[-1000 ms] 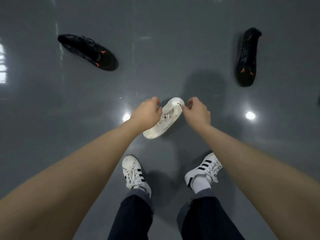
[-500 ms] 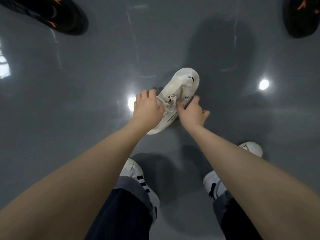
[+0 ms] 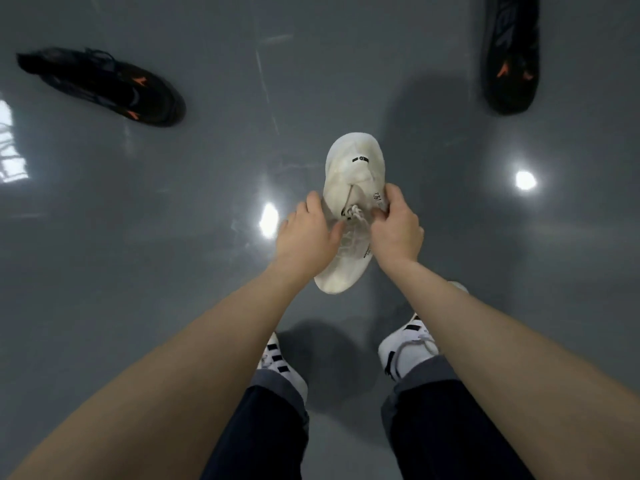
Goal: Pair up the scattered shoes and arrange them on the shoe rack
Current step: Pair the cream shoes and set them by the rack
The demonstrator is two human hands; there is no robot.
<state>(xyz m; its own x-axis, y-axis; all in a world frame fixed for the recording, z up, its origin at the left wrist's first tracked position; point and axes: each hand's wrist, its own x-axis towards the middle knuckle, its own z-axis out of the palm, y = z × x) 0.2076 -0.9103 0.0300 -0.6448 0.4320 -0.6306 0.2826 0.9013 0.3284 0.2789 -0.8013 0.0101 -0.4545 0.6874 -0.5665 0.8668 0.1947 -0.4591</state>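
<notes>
Glossy grey floor [image 3: 173, 237] lies under a white shoe [image 3: 353, 168], gripped between the left hand [image 3: 306, 237] and right hand [image 3: 394, 226], fingers curled at its laces. Black shoes lie well beyond: one [image 3: 104, 88] past the left hand, another [image 3: 512, 53] past the right.

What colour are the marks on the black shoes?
Orange, on both black shoes, clearest in the head view.

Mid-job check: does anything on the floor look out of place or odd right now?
Yes. The two black shoes are split up: one lies askew at far left, the other at far right. Both hands, left and right, grip a single white shoe; its mate and the rack are out of view.
</notes>
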